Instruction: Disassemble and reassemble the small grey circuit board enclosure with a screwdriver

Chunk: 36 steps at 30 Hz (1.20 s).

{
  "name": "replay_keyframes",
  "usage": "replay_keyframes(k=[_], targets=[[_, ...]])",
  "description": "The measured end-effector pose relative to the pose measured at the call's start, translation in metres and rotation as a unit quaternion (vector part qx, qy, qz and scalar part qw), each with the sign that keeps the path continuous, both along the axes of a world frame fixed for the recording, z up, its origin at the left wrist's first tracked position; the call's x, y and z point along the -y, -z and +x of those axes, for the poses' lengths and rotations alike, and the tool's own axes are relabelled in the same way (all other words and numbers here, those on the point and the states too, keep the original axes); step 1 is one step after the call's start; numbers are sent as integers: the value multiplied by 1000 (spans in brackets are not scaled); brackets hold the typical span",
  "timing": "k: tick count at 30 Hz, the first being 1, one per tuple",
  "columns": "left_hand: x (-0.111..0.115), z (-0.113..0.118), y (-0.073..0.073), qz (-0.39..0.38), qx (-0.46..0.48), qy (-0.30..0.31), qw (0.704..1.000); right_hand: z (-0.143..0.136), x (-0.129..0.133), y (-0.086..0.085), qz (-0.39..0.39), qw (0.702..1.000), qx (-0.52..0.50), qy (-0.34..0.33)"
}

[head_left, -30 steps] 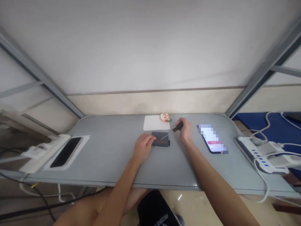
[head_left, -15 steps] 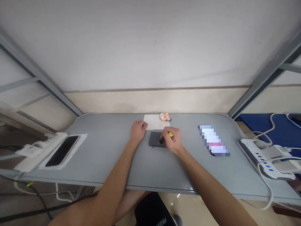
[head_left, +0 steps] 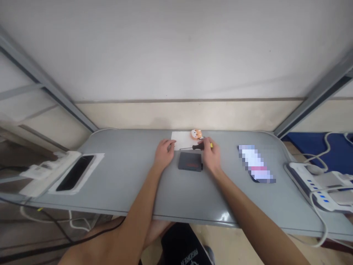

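Observation:
A dark grey box [head_left: 190, 162] lies flat on the grey table [head_left: 124, 173], with reddish print on its top. My right hand [head_left: 211, 154] is closed on a screwdriver [head_left: 197, 146] with a black and yellow handle; its shaft points left, just above the box's far edge. My left hand [head_left: 164, 152] rests left of the box, its fingers curled together at the edge of a white sheet [head_left: 179, 139]. Whatever its fingertips hold is too small to make out. An orange and white animal-face item [head_left: 196, 134] sits at the sheet's right side.
At the right lie a phone with a lit, pixelated screen [head_left: 256, 163] and a white power strip [head_left: 311, 184] with cables. Another dark-screened phone [head_left: 75, 173] lies at the left on white material, beside a second white strip [head_left: 52, 175]. A wall stands behind.
My right hand has moved off the box, to the right and away from me, with the screwdriver now lying sideways in it. The box's whole top shows. The view has shifted slightly.

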<state>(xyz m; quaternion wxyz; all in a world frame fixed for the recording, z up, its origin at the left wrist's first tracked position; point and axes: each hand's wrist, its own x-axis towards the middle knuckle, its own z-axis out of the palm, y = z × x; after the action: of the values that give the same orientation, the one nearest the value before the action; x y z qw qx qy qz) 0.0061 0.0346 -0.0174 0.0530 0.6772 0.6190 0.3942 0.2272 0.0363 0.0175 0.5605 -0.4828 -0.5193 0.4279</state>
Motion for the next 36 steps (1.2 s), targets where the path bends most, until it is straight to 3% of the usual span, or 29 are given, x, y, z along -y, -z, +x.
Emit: replay_keyframes(k=[7,19,25,33,36], targets=[[5,3,0,18,-45,37,998,-5,-13,17,-18,999,-12,-37],[-3,-10,10,-19,-78,-29,996,-1,-26,27,-41,997,-57,-18],[-5,-10,13,-8,-37,-33,999,-2,-28,29,-38,997,-61,-23],[-5,-23,14,23,90,-85,992,2,-29,26,-45,996,-74,-9],[-1,-28,14,12,119,-71,990,2,-28,24,-47,996,-73,-8]])
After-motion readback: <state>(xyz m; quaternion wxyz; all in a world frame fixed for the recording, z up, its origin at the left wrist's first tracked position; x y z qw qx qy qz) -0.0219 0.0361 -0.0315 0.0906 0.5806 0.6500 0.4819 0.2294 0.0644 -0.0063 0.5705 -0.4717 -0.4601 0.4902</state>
